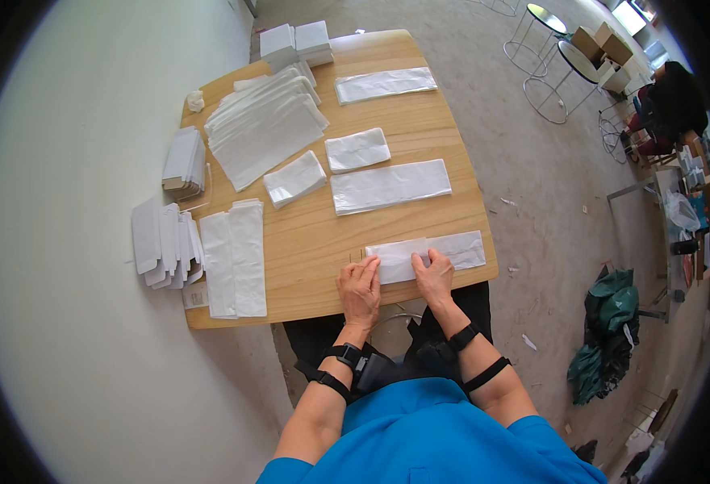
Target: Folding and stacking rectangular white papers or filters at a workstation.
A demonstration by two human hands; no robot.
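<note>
A long white strip of thin, glossy folded sheet (460, 251) lies near the table's front edge, under both my hands. My left hand (361, 289) grips its left end with the fingers bunched together. At the middle of the strip, where a folded-over layer ends, my right hand (433, 278) pinches it between thumb and fingers. Beyond my hands lies another long white folded strip (391, 187). Two shorter folded white packets, one on the right (357, 151) and one on the left (295, 179), rest behind it.
The wooden table (306, 266) also carries a fanned pile of white sheets (270, 133), a far strip (386, 85), upright strips (234, 258) and white box stacks (296, 42). Flat white cartons (169, 242) jut past its left edge, by the wall. Dark green bags (609, 323) lie on the floor.
</note>
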